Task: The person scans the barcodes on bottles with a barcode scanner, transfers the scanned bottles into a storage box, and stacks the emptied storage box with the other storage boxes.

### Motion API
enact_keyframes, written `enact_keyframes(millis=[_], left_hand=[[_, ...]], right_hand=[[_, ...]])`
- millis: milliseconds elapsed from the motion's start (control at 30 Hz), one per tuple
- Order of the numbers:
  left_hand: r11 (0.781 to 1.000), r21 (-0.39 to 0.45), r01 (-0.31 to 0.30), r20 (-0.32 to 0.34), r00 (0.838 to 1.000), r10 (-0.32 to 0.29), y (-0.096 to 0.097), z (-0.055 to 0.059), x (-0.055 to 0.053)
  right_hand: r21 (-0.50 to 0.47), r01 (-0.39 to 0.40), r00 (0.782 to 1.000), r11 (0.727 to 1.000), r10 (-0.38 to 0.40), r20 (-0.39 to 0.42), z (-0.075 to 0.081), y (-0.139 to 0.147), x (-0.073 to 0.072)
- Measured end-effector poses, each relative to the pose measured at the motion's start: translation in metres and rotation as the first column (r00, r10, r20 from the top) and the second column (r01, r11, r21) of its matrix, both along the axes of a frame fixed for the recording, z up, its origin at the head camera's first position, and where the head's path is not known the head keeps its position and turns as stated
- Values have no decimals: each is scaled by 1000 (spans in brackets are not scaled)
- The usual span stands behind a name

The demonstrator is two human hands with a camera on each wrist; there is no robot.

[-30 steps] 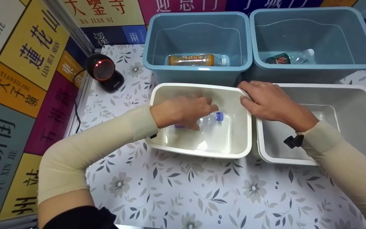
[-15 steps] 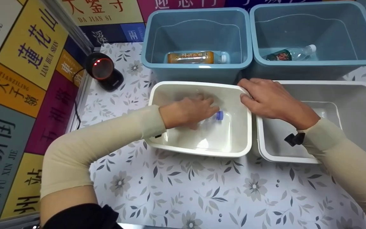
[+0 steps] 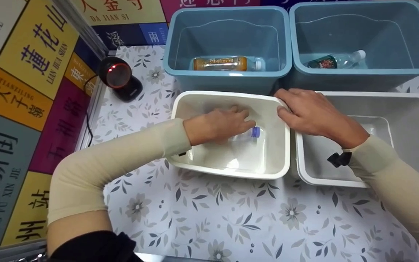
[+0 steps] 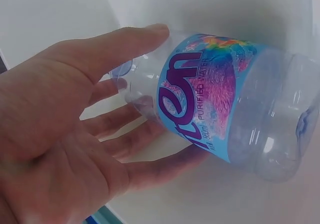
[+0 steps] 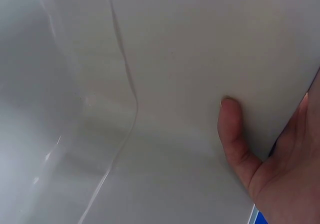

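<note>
Inside the left white bin (image 3: 227, 174), my left hand (image 3: 218, 125) curls round a clear plastic water bottle with a blue and purple label (image 4: 205, 89). Its thumb lies along the upper side and the fingers reach round beneath. The bottle lies on its side, its blue cap (image 3: 255, 131) showing past the hand in the head view. My right hand (image 3: 309, 111) grips this bin's rim near the back right corner. In the right wrist view, the thumb (image 5: 232, 129) lies against the pale bin wall.
Another white bin (image 3: 335, 182) stands to the right. Behind are two blue bins: the left (image 3: 227, 74) holds an orange-labelled bottle (image 3: 220, 64), the right (image 3: 366, 71) a green-labelled one (image 3: 324, 62). A black scanner-like device (image 3: 120, 78) with red lights stands at back left.
My left hand has moved slightly right and lower over the bottle, covering more of it. The right hand keeps its hold on the rim. The head view has shifted a little.
</note>
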State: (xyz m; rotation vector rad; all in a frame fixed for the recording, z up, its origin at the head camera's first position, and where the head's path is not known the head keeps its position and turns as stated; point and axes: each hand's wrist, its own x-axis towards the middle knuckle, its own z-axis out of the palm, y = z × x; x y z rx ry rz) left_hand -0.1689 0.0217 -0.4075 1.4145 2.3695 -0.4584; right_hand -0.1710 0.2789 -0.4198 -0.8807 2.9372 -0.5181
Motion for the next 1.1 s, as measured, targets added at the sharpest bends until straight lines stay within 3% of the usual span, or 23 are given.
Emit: enact_keyframes(millis=[367, 733, 1100], left_hand=[[999, 43, -23, 37, 999, 22, 4, 17, 5], [984, 179, 3, -9, 1000, -1, -5, 38, 2], [972, 225, -62, 26, 998, 58, -16, 61, 2]], right_hand=[[-9, -1, 1000, 1000, 1, 2, 0, -1, 0], [-7, 4, 1000, 1000, -4, 27, 0, -1, -1], [-17, -4, 1000, 1000, 4, 19, 1, 0, -2]])
